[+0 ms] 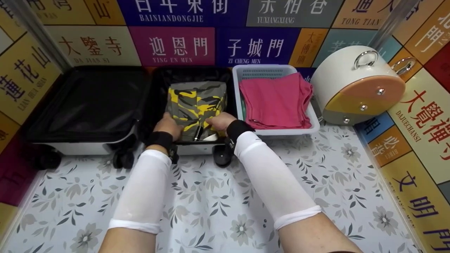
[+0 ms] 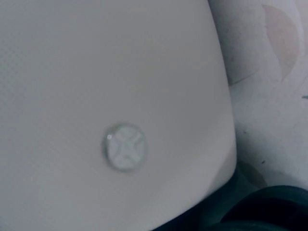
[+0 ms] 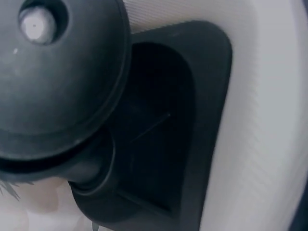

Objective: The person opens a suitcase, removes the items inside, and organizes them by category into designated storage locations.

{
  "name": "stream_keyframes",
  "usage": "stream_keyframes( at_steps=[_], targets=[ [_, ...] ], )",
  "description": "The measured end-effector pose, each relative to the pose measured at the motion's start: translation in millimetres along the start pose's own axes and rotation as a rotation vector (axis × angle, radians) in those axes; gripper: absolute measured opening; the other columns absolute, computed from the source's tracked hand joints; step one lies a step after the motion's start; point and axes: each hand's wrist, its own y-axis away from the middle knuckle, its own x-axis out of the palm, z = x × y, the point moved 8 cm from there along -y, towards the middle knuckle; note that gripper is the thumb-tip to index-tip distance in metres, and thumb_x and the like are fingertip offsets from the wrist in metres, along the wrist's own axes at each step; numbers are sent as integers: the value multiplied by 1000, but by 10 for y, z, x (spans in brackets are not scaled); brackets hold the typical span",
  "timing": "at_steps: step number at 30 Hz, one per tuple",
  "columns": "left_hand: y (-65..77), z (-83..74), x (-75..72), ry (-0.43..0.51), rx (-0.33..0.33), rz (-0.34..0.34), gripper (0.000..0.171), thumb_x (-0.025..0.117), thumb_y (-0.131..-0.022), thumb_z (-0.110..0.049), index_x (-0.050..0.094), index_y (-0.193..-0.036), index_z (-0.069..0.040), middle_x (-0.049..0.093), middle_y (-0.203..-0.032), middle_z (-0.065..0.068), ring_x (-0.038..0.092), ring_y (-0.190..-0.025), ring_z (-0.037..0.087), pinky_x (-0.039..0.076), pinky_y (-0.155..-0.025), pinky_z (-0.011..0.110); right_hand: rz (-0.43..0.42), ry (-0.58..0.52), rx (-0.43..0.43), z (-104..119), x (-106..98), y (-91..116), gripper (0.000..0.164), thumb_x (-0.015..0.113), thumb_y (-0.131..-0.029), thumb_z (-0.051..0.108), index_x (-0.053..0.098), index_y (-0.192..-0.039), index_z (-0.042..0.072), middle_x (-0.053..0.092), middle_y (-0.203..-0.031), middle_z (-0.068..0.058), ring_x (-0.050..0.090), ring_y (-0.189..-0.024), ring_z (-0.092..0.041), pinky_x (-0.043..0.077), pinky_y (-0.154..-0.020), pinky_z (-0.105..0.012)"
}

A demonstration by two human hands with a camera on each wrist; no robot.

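A folded yellow, grey and black camouflage garment (image 1: 197, 100) lies in the right half of an open suitcase (image 1: 197, 150) in the head view. My left hand (image 1: 169, 126) grips its near left edge, thumb over the cloth. Opposite, my right hand (image 1: 222, 123) holds the near right side, its thumb on top and the other fingers partly hidden. The left wrist view faces the suitcase's pale outer shell (image 2: 163, 86), which has a round stud (image 2: 126, 147). A black caster wheel (image 3: 62, 86) fills the left of the right wrist view; neither wrist view shows a hand.
The suitcase's other half, with a black lining (image 1: 95, 102), lies at the left. To the right, a light plastic basket (image 1: 281, 132) holds folded pink cloth (image 1: 277, 100). A white rounded case with coloured drawers (image 1: 355, 84) stands beside it. Floral cloth (image 1: 207, 203) covers the surface in front.
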Motion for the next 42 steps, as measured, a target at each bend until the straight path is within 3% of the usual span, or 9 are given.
stream_keyframes(
  at_steps=[3,6,10,14,21,25,27,37,42],
  targets=[
    [4,-3,-2,18,0,-2,79,61,-106,-33,21,-162,5,54,-151,32,54,-139,45,44,-118,51,-19,-3,2,-9,-18,0,54,54,-107,46,62,-135,1,58,-143,-13,57,-114,-23,47,-94,-29],
    [-8,11,0,34,-10,-5,79,62,-105,-32,19,-163,3,54,-152,31,54,-139,45,44,-118,51,-56,-26,-16,-13,-45,-5,38,56,-106,42,67,-105,6,63,-113,-8,56,-91,-17,46,-82,-26],
    [-26,28,-4,53,-16,-17,82,63,-105,-29,17,-165,1,51,-154,30,52,-141,45,43,-119,52,-124,-14,-60,-3,-81,-17,30,59,-101,27,54,-75,12,55,-89,-6,48,-74,-17,41,-67,-23],
    [-31,33,-26,77,-3,-46,82,63,-102,-23,17,-167,-2,50,-156,30,51,-143,45,42,-121,52,-194,32,-61,1,-103,-31,16,63,-94,16,60,-84,4,63,-108,-14,52,-86,-22,40,-67,-22],
    [-18,4,-52,91,33,-68,78,58,-101,-15,19,-167,-6,55,-152,28,54,-140,44,43,-119,52,-255,-44,-48,-21,-114,-84,7,62,-83,0,62,-90,1,60,-103,-14,46,-79,-23,35,-56,-26],
    [-3,-36,-92,96,58,-89,75,58,-102,-15,22,-167,-7,57,-149,29,57,-136,45,45,-117,53,-292,-118,-75,-16,-140,-17,62,59,-84,0,54,-145,-6,62,-139,-18,54,-103,-27,43,-67,-26],
    [2,-50,-114,107,67,-102,74,59,-102,-15,23,-167,-8,56,-150,29,56,-136,45,45,-117,53,-305,-149,-88,-11,-148,11,72,57,-86,0,43,-156,-4,58,-148,-19,55,-113,-29,45,-73,-27],
    [-9,-82,-162,146,73,-158,68,57,-105,-14,29,-167,-18,48,-158,25,50,-143,43,41,-120,53,-410,-180,-148,33,-177,91,63,54,-93,0,48,-156,3,63,-145,-16,60,-130,-30,52,-107,-37],
    [9,-108,-211,169,90,-234,66,59,-105,-12,34,-165,-21,50,-156,24,52,-140,43,43,-117,54,-452,-260,-174,47,-177,127,58,57,-99,4,49,-157,8,61,-151,-13,58,-135,-29,51,-111,-38]
  ],
)
